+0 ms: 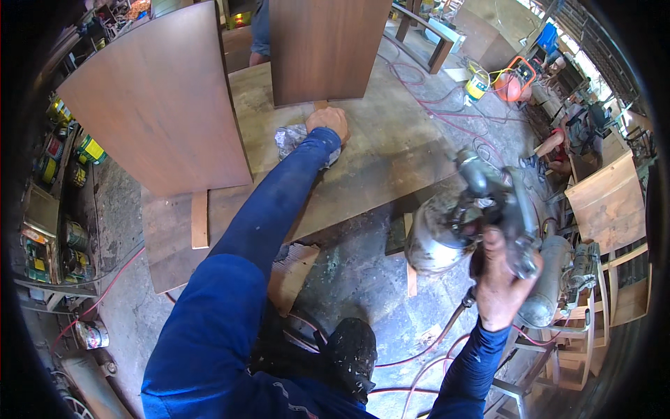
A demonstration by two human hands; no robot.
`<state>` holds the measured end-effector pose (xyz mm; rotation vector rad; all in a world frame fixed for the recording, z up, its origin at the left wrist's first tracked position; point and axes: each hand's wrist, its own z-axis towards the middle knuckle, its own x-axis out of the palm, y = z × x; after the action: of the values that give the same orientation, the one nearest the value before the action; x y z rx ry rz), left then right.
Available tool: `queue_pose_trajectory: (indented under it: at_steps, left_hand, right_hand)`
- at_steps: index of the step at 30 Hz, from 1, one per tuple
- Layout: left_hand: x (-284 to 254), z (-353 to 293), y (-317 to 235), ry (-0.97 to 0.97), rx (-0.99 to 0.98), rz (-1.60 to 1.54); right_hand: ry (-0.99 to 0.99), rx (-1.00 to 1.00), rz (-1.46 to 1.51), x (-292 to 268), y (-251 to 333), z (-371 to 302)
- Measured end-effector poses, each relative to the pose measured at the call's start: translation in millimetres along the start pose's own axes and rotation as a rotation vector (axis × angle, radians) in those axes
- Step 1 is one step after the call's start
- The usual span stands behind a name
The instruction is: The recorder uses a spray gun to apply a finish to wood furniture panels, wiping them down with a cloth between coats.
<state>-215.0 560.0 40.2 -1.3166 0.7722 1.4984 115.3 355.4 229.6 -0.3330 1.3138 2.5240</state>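
Observation:
My right hand [504, 286] is wrapped around the handle of a metal spray gun [481, 174], raised at the right and partly blurred. A stained cup [434, 241] hangs on the gun, and a hose runs down from its grip. My left arm reaches forward. Its hand [328, 124] is closed around a short wooden strip [321, 105] below a brown wooden panel [326, 49]; most of the strip is hidden by the fist. Crumpled plastic [287, 138] lies beside that wrist. Another brown panel [164, 105] stands tilted at the left, with a wooden strip [199, 220] sticking out beneath it.
Both panels are over a large plywood board [391, 146]. Red hoses [412, 380] trail across the concrete floor. Paint cans [91, 149] fill shelves at the left. A bucket [477, 85], a compressor tank [546, 279] and a person's leg [551, 143] are at the right.

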Motion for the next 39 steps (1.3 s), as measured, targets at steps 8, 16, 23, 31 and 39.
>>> queue_pose_trajectory:
  at_steps: [8,16,23,31,39]
  left_hand:
    - [-29,-77,-15,0.093,0.067,0.015]
    - [-54,-116,-10,0.063,0.195,0.053]
    - [-130,-253,32,-0.318,0.258,-0.026]
    - [-138,-306,161,-0.099,-0.263,0.284]
    - [-110,-320,189,-0.12,-0.294,0.195]
  right_hand:
    - [-0.341,0.126,0.179,-28,2,9]
    - [0.056,0.052,-0.132,-27,-18,-45]
    - [-0.209,0.038,0.122,-29,13,-53]
    - [0.09,0.014,0.158,-2,0,-65]
    - [0.301,0.134,0.116,5,-12,-105]
